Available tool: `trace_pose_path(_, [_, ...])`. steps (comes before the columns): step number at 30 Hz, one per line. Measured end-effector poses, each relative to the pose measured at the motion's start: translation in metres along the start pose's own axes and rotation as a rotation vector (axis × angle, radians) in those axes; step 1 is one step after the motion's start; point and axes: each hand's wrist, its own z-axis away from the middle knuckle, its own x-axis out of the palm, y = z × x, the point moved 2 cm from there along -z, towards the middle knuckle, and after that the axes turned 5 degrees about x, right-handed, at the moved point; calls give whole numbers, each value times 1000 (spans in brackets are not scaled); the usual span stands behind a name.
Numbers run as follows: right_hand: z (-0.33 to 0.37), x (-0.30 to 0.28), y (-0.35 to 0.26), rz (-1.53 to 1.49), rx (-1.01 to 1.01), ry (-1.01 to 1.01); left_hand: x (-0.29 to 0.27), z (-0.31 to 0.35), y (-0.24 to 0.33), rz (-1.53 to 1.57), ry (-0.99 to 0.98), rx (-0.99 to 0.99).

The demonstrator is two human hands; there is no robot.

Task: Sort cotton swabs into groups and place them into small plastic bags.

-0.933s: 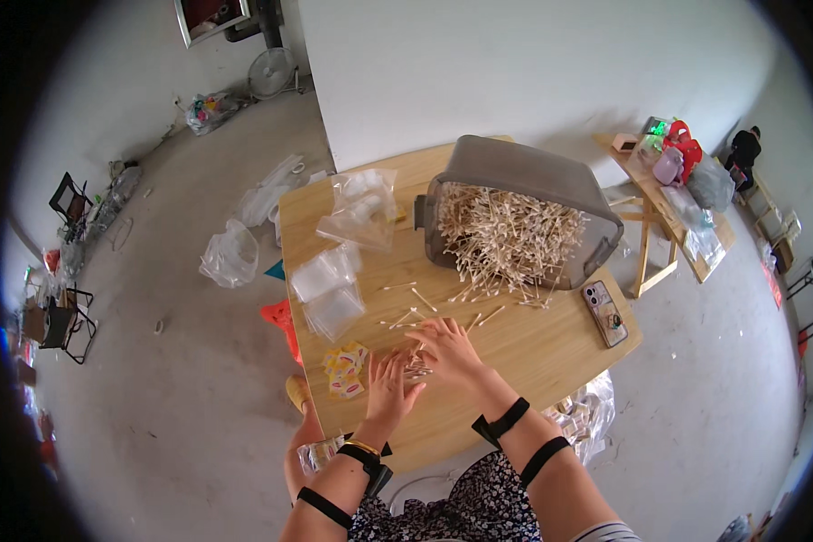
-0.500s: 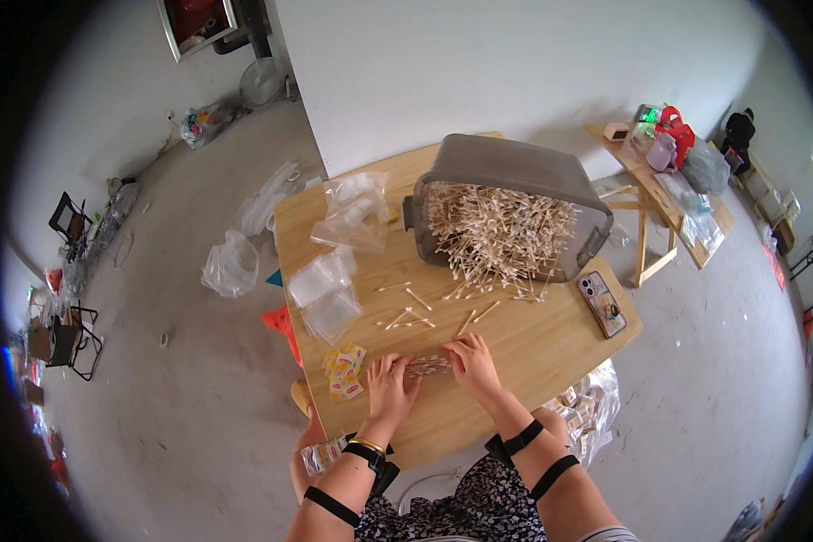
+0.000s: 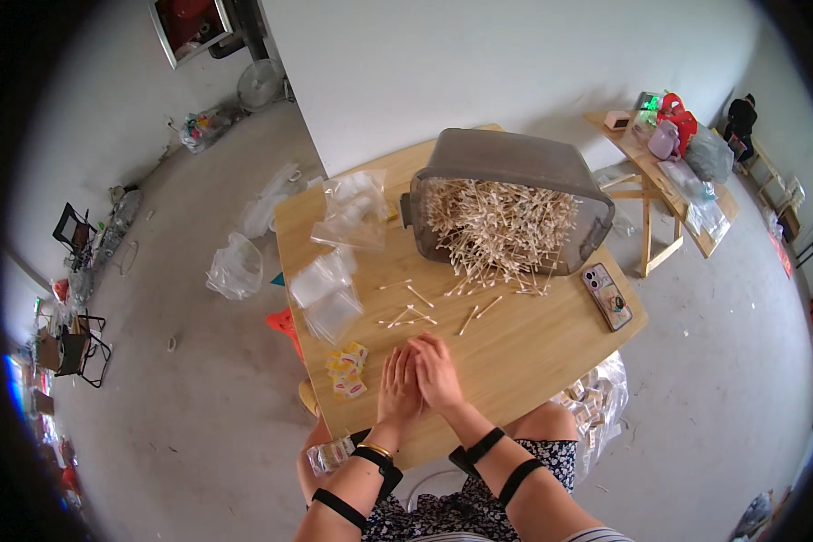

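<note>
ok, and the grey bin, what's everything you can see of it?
The grey bin looks like smoky, slightly see-through plastic, deep and box-shaped with rounded corners. It lies tipped on its side on the wooden table, near the white wall, mouth toward the person. One handle juts out at the rim's left. A large heap of cotton swabs rests inside, some spilling over the lower rim. Neither the left hand nor the right hand touches it.
</note>
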Motion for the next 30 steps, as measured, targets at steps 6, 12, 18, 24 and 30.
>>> trace_pose_path(6, [20,-66,19,205,182,202,-10,9,12,32,-85,-27])
trace_pose_path(12, [20,-63,22,322,103,164,-7,19,36,-48,-217,-84])
trace_pose_path(18, [22,-60,27,354,128,130,3,5,30,-203,-212,-59])
trace_pose_path(24, [24,-58,27,367,145,125,2,8,32,-263,-339,-86])
trace_pose_path(30, [23,-61,26,389,163,118,-10,35,58,-191,-399,-79])
